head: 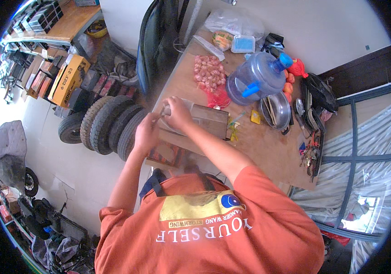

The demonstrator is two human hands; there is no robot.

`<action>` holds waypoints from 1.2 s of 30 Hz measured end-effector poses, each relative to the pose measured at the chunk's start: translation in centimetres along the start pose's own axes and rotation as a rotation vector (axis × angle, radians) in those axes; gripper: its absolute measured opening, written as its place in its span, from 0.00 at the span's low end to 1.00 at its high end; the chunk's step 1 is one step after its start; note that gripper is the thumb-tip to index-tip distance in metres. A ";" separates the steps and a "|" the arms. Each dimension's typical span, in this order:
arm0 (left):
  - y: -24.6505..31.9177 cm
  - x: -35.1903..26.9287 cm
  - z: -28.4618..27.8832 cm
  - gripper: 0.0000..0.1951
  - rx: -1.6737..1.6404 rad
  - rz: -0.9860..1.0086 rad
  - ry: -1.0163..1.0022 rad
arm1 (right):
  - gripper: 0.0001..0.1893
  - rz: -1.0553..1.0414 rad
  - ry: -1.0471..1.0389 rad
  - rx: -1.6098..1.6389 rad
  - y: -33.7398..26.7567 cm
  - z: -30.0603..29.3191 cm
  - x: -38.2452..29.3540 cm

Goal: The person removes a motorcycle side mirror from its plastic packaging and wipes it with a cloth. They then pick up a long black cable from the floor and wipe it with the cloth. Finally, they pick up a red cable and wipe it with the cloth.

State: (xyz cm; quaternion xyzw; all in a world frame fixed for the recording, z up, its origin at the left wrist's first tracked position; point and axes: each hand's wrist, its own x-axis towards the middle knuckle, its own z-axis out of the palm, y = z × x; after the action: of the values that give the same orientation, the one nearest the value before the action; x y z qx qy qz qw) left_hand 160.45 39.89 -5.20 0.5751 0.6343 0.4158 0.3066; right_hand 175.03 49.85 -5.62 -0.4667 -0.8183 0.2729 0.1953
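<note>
Both my hands meet over the left edge of a wooden table (267, 154). The fingers of my left hand (147, 132) and my right hand (177, 113) pinch at a small thing between them, too hidden by the fingers to name. Under and beside my right hand lies a brown box (212, 120) with a clear plastic sheet or bag (187, 104) at its left end. Just beyond the box is a red net bag of garlic (210, 73). To its right a big clear blue water jug (255, 80) lies tilted by a metal bowl (277, 111).
Several tyres (103, 125) stand on the floor at left, near a yellow carton (68, 81). A yellow packet (255, 117), a blue-lidded container (243, 44), red-netted produce (288, 82) and tools (310, 154) lie on the table. A dark glass-like panel (154, 44) stands beside it.
</note>
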 end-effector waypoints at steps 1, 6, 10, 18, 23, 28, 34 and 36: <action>-0.5 -0.1 0.0 0.13 -0.035 -0.018 0.022 | 0.24 -0.098 0.040 0.023 -0.5 -0.1 0.2; -3.1 -0.3 -0.6 0.11 -0.069 -0.065 0.044 | 0.23 -0.371 -0.017 0.083 -2.3 0.2 0.4; -4.1 -0.2 -0.9 0.09 -0.133 -0.114 0.076 | 0.26 -0.311 -0.078 -0.152 -1.3 1.6 0.8; -3.7 0.4 -1.7 0.05 -0.161 -0.141 0.092 | 0.17 -0.247 -0.111 -0.120 -1.3 2.2 2.7; -3.3 1.1 -2.6 0.06 -0.152 -0.089 0.099 | 0.14 -0.473 0.024 0.052 -3.8 1.9 2.0; -3.0 1.0 -2.8 0.06 -0.119 -0.092 0.096 | 0.19 -0.407 0.008 -0.089 -2.9 2.7 2.0; -3.4 0.7 -2.9 0.05 -0.150 -0.098 0.108 | 0.18 -0.206 -0.163 -0.167 -3.4 2.5 3.1; -3.6 1.0 -3.3 0.06 -0.114 -0.113 0.112 | 0.15 -0.362 -0.091 -0.086 -4.7 2.3 2.8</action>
State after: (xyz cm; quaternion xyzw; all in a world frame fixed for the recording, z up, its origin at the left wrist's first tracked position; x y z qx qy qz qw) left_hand 155.69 40.30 -6.71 0.4960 0.6570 0.4647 0.3260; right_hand 169.26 49.78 -4.27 -0.3069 -0.9078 0.2190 0.1837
